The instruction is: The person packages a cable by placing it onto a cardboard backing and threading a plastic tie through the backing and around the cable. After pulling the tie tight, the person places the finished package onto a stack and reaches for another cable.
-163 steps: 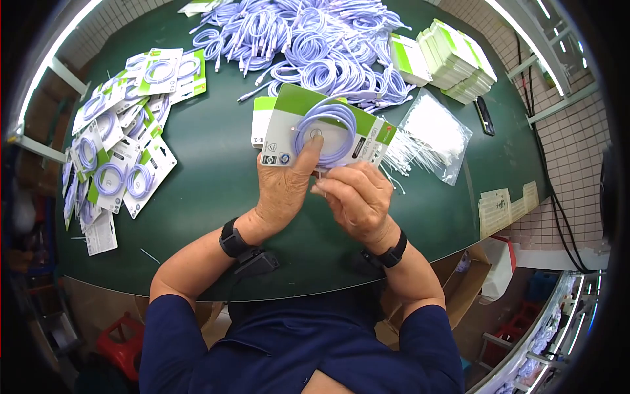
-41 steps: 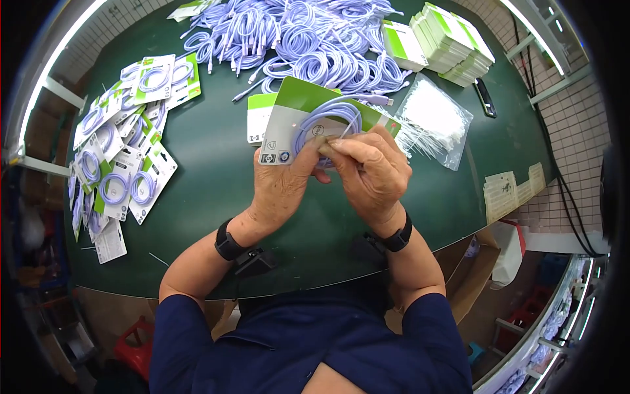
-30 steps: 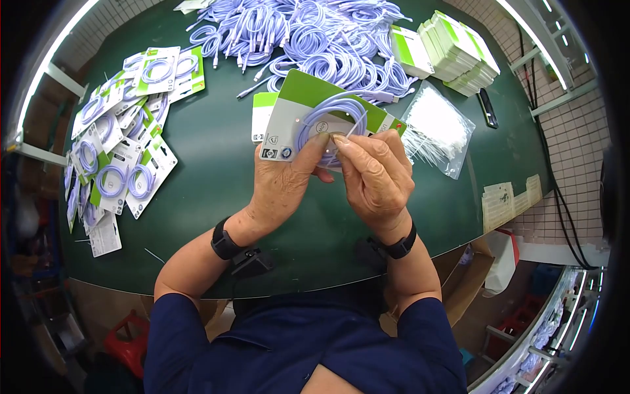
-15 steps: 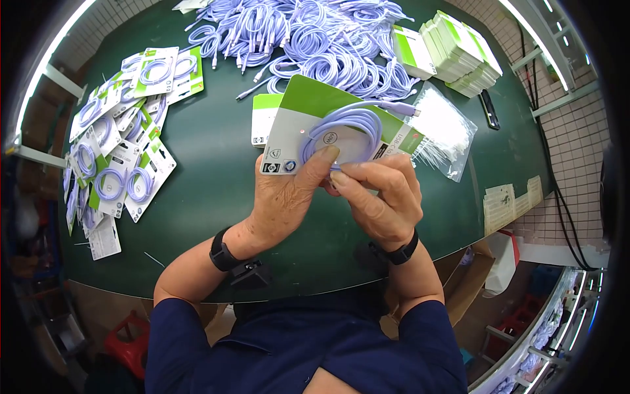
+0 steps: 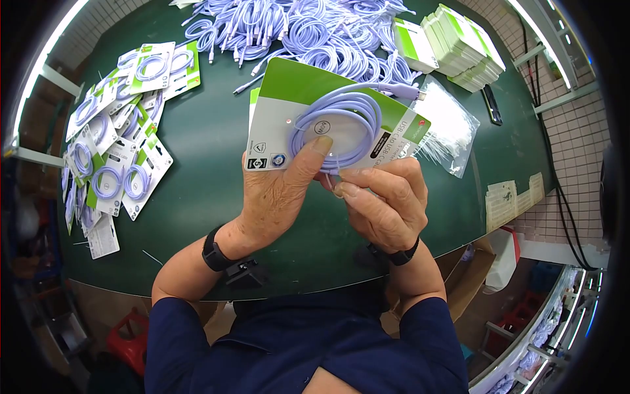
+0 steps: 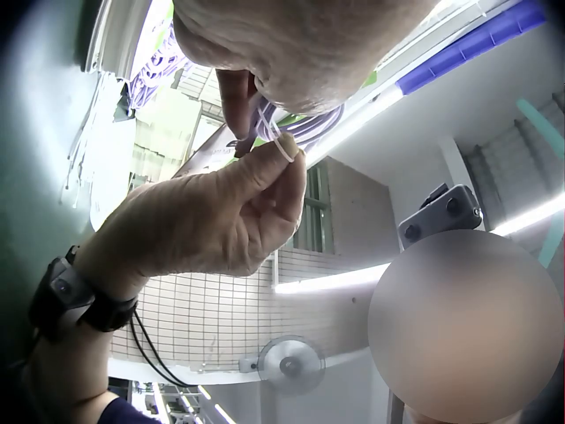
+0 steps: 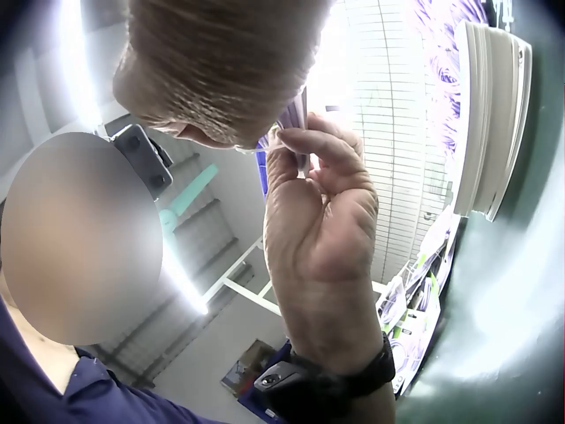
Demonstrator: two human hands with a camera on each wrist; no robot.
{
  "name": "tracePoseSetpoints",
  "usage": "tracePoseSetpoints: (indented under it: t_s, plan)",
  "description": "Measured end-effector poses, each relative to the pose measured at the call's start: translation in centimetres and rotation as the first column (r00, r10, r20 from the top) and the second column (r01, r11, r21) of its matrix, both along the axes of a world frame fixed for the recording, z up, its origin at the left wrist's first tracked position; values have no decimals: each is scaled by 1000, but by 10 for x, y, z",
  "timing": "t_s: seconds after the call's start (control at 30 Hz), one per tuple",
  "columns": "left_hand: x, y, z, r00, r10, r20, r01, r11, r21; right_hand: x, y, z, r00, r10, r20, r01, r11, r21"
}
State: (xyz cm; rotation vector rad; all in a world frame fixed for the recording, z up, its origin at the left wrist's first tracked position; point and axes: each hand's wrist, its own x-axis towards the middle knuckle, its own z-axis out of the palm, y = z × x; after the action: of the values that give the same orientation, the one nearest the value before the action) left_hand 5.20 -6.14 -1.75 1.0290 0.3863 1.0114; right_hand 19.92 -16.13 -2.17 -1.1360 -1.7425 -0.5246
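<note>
A green and white card is in the left hand, whose thumb presses on its front. Against the card lies a coiled lilac cable, its plug over the card's upper right edge. The right hand, just below the coil's lower edge, pinches a thin white tie between thumb and finger, seen in the left wrist view. Part of the tie is hidden behind the fingers. Another green and white card shows behind the held one.
Loose lilac cables are heaped at the back. Carded cables lie in a pile at left. Stacked cards, a bag of white ties and a black tool are at right. Paper lies near the right edge.
The right fingers and tie have shifted from in front of the coil to its lower edge. The card was raised and moved slightly left in the left hand, showing more print.
</note>
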Motion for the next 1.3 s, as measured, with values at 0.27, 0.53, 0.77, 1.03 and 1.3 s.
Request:
tracePoseSetpoints:
  t_s: [0.27,0.53,0.77,1.03,1.3]
  plan:
    - [0,1,-4,1000,-8,-30,8,1000,9,-3,4,-2,999,-27,-43,28,1000,9]
    - [-1,1,-1,999,-11,-36,11,1000,11,-5,7,-8,996,-10,-84,14,999,51]
    - [0,3,-2,999,-19,-43,20,1000,2,-4,7,-9,997,-21,-79,25,998,53]
    - [-1,4,-2,998,-33,-58,33,999,-5,-3,10,-9,996,-32,-81,37,997,62]
    - [0,4,-3,999,-23,-46,23,1000,-1,-4,9,-10,997,-18,-78,23,998,61]
